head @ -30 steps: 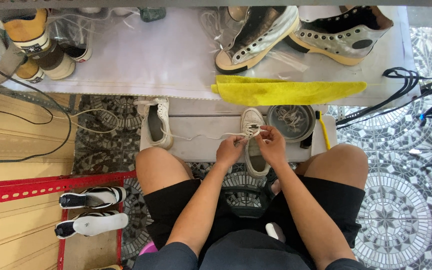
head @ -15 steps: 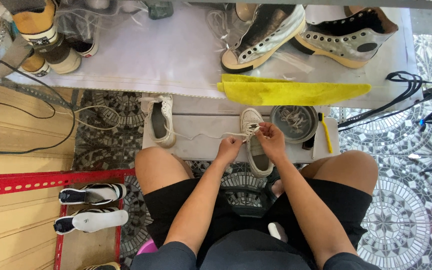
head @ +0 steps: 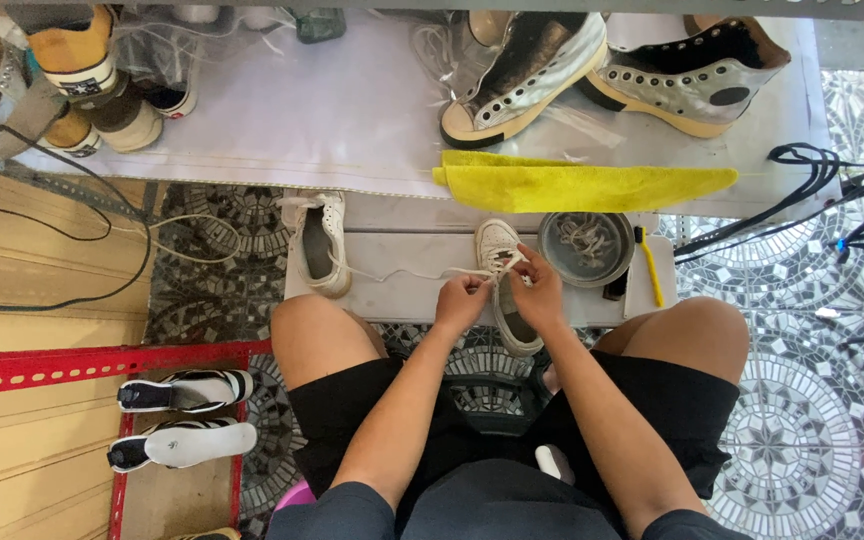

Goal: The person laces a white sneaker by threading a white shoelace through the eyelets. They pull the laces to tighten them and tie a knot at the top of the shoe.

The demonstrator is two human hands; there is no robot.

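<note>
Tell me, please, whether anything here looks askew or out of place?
Slightly: the second white sneaker hangs over the low table's left edge, and the silver high-top lies tipped on its side.

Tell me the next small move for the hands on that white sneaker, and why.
Probably draw the white lace taut with the left hand. It trails slack across the low bench from the white sneaker, while the right hand pinches at the eyelets, where threading seems unfinished.
</note>
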